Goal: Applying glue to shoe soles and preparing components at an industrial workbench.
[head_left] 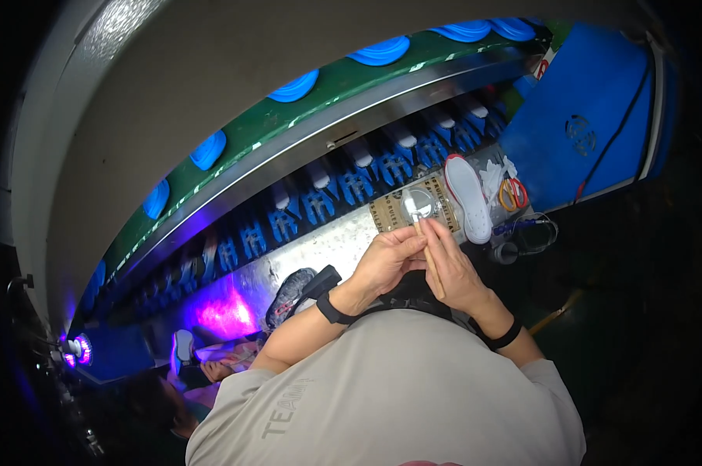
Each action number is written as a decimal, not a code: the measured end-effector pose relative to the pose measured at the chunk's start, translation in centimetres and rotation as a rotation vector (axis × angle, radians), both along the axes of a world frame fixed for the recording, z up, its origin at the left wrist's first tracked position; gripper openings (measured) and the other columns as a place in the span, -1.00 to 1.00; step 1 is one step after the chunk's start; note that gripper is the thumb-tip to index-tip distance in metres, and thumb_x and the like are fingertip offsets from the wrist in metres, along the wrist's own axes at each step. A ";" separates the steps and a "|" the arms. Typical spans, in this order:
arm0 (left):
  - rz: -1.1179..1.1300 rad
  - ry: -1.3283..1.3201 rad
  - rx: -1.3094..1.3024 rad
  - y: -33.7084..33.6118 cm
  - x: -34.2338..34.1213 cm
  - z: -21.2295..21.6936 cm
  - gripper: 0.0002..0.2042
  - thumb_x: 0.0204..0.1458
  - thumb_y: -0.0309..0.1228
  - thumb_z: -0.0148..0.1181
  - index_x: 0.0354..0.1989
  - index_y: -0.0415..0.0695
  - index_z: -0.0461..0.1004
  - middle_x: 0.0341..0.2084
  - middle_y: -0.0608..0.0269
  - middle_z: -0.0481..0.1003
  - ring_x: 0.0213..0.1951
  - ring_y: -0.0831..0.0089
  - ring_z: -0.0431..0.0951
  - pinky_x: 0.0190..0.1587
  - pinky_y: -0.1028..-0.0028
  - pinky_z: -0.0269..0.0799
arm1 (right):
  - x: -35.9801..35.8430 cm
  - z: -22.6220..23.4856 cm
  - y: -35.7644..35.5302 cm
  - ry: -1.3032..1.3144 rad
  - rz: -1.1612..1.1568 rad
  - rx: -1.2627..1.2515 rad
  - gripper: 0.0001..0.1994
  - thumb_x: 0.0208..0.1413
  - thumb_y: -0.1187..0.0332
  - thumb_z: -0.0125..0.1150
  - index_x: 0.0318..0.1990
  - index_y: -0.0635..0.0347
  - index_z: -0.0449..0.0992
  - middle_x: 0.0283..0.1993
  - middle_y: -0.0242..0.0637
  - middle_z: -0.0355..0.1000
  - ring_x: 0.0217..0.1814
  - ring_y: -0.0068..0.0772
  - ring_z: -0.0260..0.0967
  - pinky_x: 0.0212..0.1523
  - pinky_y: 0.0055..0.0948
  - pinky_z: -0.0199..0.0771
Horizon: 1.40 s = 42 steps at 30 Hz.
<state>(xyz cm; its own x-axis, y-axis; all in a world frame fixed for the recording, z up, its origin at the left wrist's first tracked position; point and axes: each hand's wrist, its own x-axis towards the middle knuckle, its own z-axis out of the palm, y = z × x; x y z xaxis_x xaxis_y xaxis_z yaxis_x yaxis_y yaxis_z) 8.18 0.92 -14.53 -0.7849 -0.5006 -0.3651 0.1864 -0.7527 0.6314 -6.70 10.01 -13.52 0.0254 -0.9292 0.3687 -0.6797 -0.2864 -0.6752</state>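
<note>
A brush with a pale wooden handle (435, 281) is held between my hands in front of my belly. Its white bristle end (410, 203) points away from me, over a round clear dish (421, 202) with something white in it. My right hand (458, 272) has its fingers closed round the handle. From the other side my left hand (387, 261) pinches at the same handle, thumb against it; its fingertips are partly hidden. Just right of the dish lies a white shoe sole (469, 198) with a red edge.
Brown printed cardboard (386, 213) lies under the dish. Orange-handled scissors (512, 194) and crumpled white scraps (492, 177) lie right. Beyond the metal ledge, a green conveyor (328, 93) carries blue pieces. A blue panel (592, 109) bounds the right. Another person's hand (215, 370) is lower left.
</note>
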 end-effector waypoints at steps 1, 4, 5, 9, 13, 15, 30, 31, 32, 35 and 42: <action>0.023 -0.026 -0.016 0.4 -0.5 -0.4 -0.71 0.30 -0.35 0.07 0.07 -0.27 0.47 -0.15 0.14 0.55 -0.19 0.41 0.60 -0.04 0.37 0.58 | -1.2 -0.1 0.4 -0.134 0.110 0.105 -0.37 0.06 0.65 -0.02 0.37 0.43 0.12 0.35 0.15 0.10 0.38 0.16 0.16 0.34 -0.15 0.23; 0.050 -0.125 -0.046 2.3 -2.1 -1.2 -0.74 0.31 -0.34 0.06 0.00 -0.26 0.48 -0.28 0.20 0.53 -0.31 0.41 0.61 -0.15 0.37 0.63 | -5.0 -0.3 1.0 -0.352 0.111 0.207 -0.36 0.02 0.74 -0.19 0.35 0.34 0.19 0.21 0.04 0.34 0.22 -0.13 0.38 0.11 -0.33 0.46; 0.048 -0.188 -0.060 3.1 -2.6 -1.2 -0.75 0.32 -0.33 0.04 0.00 -0.25 0.48 -0.36 0.25 0.50 -0.37 0.43 0.60 -0.22 0.41 0.65 | -6.0 -0.5 1.2 -0.543 0.073 0.277 -0.41 0.04 0.73 -0.19 0.31 0.34 0.25 0.10 0.01 0.45 0.11 -0.20 0.48 0.02 -0.37 0.51; -0.079 -0.256 -0.141 6.3 -5.6 -0.8 -0.74 0.35 -0.27 -0.01 -0.01 -0.19 0.46 -0.43 0.35 0.40 -0.49 0.57 0.45 -0.52 0.60 0.41 | -9.1 -1.5 1.3 -0.389 -0.143 0.484 -0.81 0.18 0.34 0.22 -0.28 0.32 0.54 -0.47 -0.15 0.50 -0.42 -0.40 0.51 -0.41 -0.41 0.42; 0.027 -0.313 -0.121 8.0 -8.5 -0.2 -0.74 0.35 -0.23 -0.01 0.00 -0.15 0.45 -0.42 0.47 0.31 -0.51 0.69 0.27 -0.55 0.70 0.18 | -11.5 -2.5 2.0 -0.446 -0.093 0.396 -0.75 0.19 0.32 0.22 -0.43 0.33 0.48 -0.57 -0.12 0.39 -0.51 -0.32 0.44 -0.48 -0.35 0.32; 0.021 -0.322 -0.116 8.3 -9.6 -0.2 -0.75 0.36 -0.26 -0.03 -0.01 -0.14 0.46 -0.45 0.50 0.31 -0.54 0.73 0.22 -0.56 0.69 0.18 | -12.4 -3.1 2.2 -0.486 -0.124 0.169 -0.75 0.20 0.35 0.21 -0.46 0.33 0.41 -0.58 -0.11 0.33 -0.56 -0.20 0.37 -0.51 -0.28 0.26; -0.053 -0.449 0.002 7.2 -13.1 -2.1 -0.73 0.34 -0.21 0.02 -0.07 -0.16 0.50 -0.50 0.50 0.34 -0.60 0.72 0.17 -0.61 0.66 0.06 | -21.5 -11.5 1.3 -0.413 -0.330 0.316 -0.79 0.19 0.32 0.19 -0.38 0.31 0.51 -0.53 -0.08 0.45 -0.51 -0.18 0.40 -0.41 -0.30 0.36; -0.020 -0.442 -0.034 6.7 -13.2 -2.4 -0.73 0.33 -0.21 0.02 -0.07 -0.16 0.50 -0.50 0.51 0.34 -0.60 0.72 0.17 -0.61 0.67 0.06 | -23.3 -13.4 -0.1 -0.277 -0.493 0.337 -0.79 0.20 0.32 0.17 -0.33 0.33 0.52 -0.50 -0.06 0.49 -0.46 -0.15 0.46 -0.36 -0.26 0.41; -0.011 -0.438 -0.020 6.1 -13.1 -2.7 -0.72 0.33 -0.21 0.02 -0.06 -0.17 0.48 -0.49 0.48 0.33 -0.59 0.72 0.17 -0.60 0.68 0.08 | -25.2 -15.4 -1.4 -0.052 -0.536 0.415 -0.79 0.18 0.32 0.16 -0.21 0.34 0.49 -0.38 -0.03 0.52 -0.32 -0.12 0.50 -0.25 -0.21 0.46; 0.039 -0.396 0.001 4.3 -12.9 -3.3 -0.71 0.33 -0.22 0.02 -0.04 -0.22 0.46 -0.47 0.45 0.33 -0.58 0.70 0.17 -0.59 0.69 0.09 | -29.0 -21.2 -4.4 0.288 -0.622 0.561 -0.67 0.11 0.32 0.21 -0.04 0.34 0.41 -0.15 0.04 0.52 -0.07 -0.01 0.50 -0.06 -0.13 0.50; -0.012 -0.328 0.124 2.5 -12.9 -3.4 -0.72 0.36 -0.25 -0.05 -0.02 -0.22 0.43 -0.49 0.46 0.27 -0.56 0.70 0.15 -0.59 0.68 0.08 | -30.7 -26.0 -5.8 0.389 -0.631 0.815 -0.43 0.01 0.26 0.28 0.14 0.33 0.25 0.04 0.20 0.46 0.15 0.15 0.41 0.12 -0.05 0.45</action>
<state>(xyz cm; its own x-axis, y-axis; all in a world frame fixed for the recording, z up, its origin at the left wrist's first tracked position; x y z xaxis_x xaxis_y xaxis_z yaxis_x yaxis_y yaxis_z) -4.76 3.46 -17.89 -0.6213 -0.4281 -0.6563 -0.0204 -0.8284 0.5598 -37.37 4.23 -39.53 -0.5583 -0.7769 -0.2911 -0.7542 0.6214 -0.2120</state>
